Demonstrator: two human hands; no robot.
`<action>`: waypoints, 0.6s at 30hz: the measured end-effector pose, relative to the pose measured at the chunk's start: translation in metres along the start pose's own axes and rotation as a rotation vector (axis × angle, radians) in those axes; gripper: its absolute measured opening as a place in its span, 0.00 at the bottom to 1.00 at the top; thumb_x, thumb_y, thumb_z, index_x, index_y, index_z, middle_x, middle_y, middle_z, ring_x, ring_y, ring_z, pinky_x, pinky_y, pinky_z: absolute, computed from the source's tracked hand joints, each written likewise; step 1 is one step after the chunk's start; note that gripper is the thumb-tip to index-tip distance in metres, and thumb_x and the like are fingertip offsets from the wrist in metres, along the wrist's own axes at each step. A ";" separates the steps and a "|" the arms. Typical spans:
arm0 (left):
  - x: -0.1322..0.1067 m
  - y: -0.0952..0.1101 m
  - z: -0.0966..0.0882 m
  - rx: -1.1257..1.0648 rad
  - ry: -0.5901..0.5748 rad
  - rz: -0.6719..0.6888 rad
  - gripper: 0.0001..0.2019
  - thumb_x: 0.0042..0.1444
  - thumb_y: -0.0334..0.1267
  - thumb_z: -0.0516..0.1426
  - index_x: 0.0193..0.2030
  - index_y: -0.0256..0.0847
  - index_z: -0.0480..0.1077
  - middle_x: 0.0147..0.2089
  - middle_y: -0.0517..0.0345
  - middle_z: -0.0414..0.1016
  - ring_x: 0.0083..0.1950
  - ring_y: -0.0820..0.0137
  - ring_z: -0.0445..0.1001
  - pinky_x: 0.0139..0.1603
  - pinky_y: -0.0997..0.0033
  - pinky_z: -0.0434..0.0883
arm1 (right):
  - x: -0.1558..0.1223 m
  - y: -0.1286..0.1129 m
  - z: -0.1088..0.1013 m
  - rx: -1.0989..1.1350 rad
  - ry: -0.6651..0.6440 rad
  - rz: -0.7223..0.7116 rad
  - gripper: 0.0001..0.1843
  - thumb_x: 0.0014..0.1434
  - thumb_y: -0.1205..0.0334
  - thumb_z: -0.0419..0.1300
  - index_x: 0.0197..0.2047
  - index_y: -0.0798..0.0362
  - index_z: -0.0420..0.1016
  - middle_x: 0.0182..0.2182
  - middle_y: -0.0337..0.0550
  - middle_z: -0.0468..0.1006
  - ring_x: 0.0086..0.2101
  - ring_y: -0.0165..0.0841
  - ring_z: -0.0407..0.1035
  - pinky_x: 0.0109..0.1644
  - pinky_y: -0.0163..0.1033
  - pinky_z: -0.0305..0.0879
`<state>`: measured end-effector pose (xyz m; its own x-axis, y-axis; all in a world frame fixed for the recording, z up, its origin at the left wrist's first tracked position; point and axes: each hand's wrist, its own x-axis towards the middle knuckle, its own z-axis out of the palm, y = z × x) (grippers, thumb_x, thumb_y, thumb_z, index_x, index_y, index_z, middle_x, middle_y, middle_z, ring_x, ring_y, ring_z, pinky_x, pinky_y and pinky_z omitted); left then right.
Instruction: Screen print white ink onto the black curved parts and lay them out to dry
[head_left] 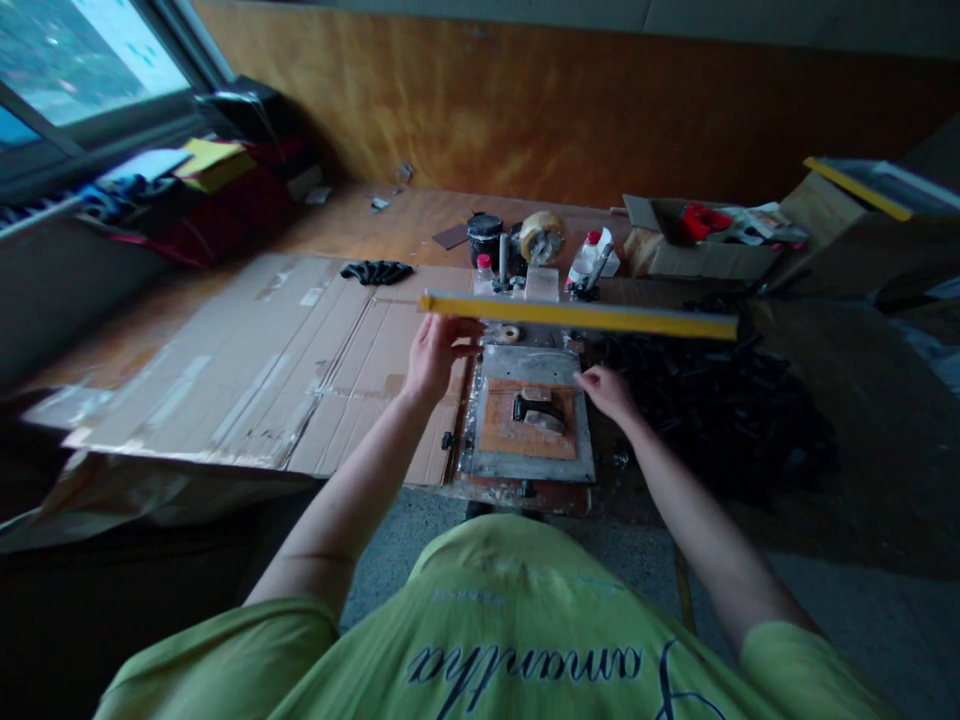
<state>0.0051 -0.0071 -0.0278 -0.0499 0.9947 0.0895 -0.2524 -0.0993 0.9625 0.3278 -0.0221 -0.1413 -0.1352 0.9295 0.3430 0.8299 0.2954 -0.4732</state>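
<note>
A long yellow bar with a pale top edge (577, 315), perhaps a frame seen edge-on, stands raised across the bench. My left hand (435, 355) is just below its left end, thumb and fingers apart; contact with the bar is unclear. My right hand (606, 390) is at the right edge of a grey metal plate (529, 362), fingers curled together; anything between the fingertips is too small to make out. On the plate lies a brown board (499, 430), and a black curved handle-like piece (544, 409) rests on a block there.
Flattened cardboard (247, 370) covers the left bench, with a row of black pieces (376, 272) on it. A heap of black pieces (720, 410) lies right. Behind are a black tub (485, 238), a tape roll (541, 238), a red-capped bottle (585, 262) and an open carton (697, 258).
</note>
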 end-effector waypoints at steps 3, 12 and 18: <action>0.019 0.007 0.012 -0.015 0.002 0.041 0.25 0.64 0.60 0.48 0.55 0.43 0.66 0.38 0.54 0.75 0.40 0.69 0.78 0.34 0.72 0.75 | -0.031 -0.030 0.041 -0.209 -0.202 0.020 0.19 0.61 0.47 0.62 0.32 0.56 0.75 0.34 0.51 0.79 0.38 0.39 0.70 0.42 0.40 0.66; -0.121 -0.086 0.028 -0.016 -0.236 -0.855 0.29 0.55 0.64 0.56 0.47 0.39 0.69 0.40 0.46 0.79 0.38 0.61 0.79 0.32 0.66 0.75 | -0.057 -0.117 0.054 -0.164 -0.241 0.147 0.11 0.69 0.57 0.52 0.42 0.55 0.71 0.40 0.52 0.77 0.45 0.41 0.69 0.49 0.42 0.61; -0.102 -0.122 -0.040 0.262 0.023 -0.784 0.19 0.61 0.54 0.51 0.35 0.38 0.67 0.20 0.62 0.67 0.18 0.75 0.63 0.19 0.78 0.60 | -0.077 -0.069 0.022 -0.069 -0.361 -0.069 0.10 0.65 0.71 0.54 0.45 0.52 0.75 0.44 0.46 0.78 0.47 0.35 0.69 0.52 0.39 0.62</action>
<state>0.0020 -0.0977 -0.1644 0.0262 0.7718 -0.6353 0.0110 0.6353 0.7722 0.2692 -0.1089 -0.1527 -0.3643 0.9295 0.0580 0.8450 0.3561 -0.3990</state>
